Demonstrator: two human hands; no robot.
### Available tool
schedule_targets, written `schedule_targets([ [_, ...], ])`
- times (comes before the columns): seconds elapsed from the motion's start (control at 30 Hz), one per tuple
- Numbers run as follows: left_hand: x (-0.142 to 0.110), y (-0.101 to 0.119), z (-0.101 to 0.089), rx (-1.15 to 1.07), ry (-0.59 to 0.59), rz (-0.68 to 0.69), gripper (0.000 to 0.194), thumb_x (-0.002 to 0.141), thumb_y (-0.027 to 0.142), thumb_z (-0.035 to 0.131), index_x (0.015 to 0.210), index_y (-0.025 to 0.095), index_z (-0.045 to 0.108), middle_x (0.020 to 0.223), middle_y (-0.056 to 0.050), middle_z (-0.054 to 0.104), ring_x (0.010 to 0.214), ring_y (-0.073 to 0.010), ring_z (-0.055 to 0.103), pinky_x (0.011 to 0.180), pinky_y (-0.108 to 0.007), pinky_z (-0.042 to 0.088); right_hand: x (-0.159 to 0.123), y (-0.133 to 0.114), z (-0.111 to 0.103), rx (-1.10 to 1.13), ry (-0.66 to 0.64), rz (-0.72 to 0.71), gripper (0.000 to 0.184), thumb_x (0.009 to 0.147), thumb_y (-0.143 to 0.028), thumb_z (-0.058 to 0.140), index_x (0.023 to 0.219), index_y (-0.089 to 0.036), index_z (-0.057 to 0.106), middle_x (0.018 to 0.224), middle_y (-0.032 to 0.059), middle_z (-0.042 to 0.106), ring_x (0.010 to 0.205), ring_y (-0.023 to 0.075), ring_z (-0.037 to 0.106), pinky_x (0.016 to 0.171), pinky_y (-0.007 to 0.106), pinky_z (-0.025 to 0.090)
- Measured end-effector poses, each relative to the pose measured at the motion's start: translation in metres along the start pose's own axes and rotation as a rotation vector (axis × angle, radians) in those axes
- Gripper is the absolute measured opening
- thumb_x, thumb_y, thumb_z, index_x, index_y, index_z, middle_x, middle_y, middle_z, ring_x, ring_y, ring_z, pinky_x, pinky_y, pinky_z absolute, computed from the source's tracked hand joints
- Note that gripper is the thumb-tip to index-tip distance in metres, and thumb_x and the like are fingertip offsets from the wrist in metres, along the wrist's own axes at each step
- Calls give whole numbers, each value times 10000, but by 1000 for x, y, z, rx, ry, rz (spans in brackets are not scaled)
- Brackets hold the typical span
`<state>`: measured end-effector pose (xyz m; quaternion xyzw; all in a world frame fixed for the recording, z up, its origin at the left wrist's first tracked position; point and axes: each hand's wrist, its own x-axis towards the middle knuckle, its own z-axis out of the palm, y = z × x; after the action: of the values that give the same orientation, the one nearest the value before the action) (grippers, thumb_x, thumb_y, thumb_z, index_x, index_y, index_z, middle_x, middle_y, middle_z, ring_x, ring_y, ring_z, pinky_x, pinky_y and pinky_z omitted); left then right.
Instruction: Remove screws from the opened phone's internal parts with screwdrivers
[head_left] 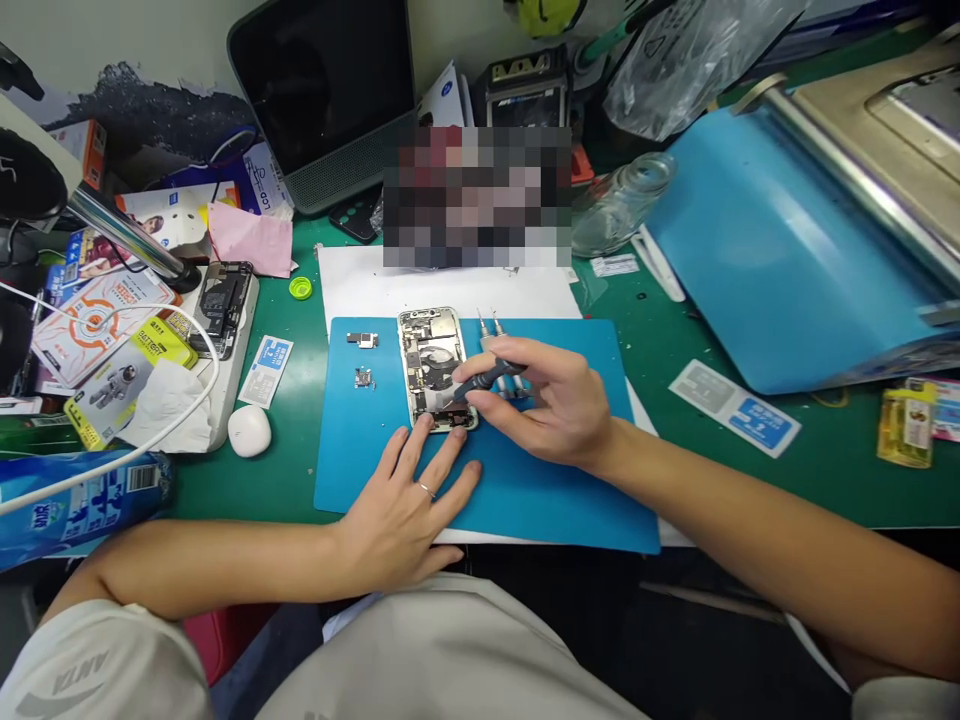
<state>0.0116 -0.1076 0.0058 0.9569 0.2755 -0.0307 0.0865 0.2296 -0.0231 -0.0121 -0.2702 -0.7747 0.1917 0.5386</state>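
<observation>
Repair workshop, opened phone (435, 350), screwdrivers (501, 330), blue work mat (555, 490)

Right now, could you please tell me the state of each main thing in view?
Phone: open, innards exposed
Blue mat: flat
Small parts: loose on mat
Left hand: spread, fingertips at phone's lower end
Dark tool: held, tip over phone
Right hand: closed on tool
Monitor: screen dark
White case: shut

Right behind the blue mat (360, 460), a pixelated patch (477, 195) hides whatever sits there; on the mat, the dark tool's (484, 380) tip is too small to make out, and right of the mat, the metal machine (862, 130) runs off the edge.
</observation>
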Motion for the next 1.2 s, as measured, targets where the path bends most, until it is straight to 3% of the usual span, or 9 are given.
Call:
schedule_targets([
  [0.17,0,-1,1,19,18,8,892,908,630,678,1570,106,390,1682,-260,257,1526,-568,222,1197,-630,245,-7,6,2,-31,46,-19,594,903,-137,715,1428,-304,491,982,35,791,818,197,790,696,313,695],
  [0.4,1,-1,3,40,34,14,868,924,608,657,1569,97,381,1670,-274,273,1519,-566,247,1202,-620,227,-9,2,7,-102,12,-87,571,955,-139,666,1470,-233,438,1006,55,782,843,179,790,706,285,695],
  [0.9,1,0,4,33,44,26,865,919,591,673,1557,77,394,1657,-289,291,1512,-576,252,1183,-617,272,-10,5,10,-149,-5,-117,625,931,-108,691,1494,-186,432,989,76,780,833,177,771,725,284,679],
  [1.07,1,-1,1,48,42,17,862,915,601,674,1548,82,403,1644,-283,325,1507,-558,287,1179,-602,300,-8,4,10,-143,-23,-122,610,955,-142,666,1507,-211,416,972,64,777,818,185,766,709,315,680],
  [1.2,1,-1,1,53,37,16,858,922,613,657,1547,85,399,1650,-281,315,1513,-548,285,1184,-600,298,-6,2,7,-123,-66,-166,562,963,-126,631,1490,-180,443,1050,118,776,901,215,769,770,368,680],
])
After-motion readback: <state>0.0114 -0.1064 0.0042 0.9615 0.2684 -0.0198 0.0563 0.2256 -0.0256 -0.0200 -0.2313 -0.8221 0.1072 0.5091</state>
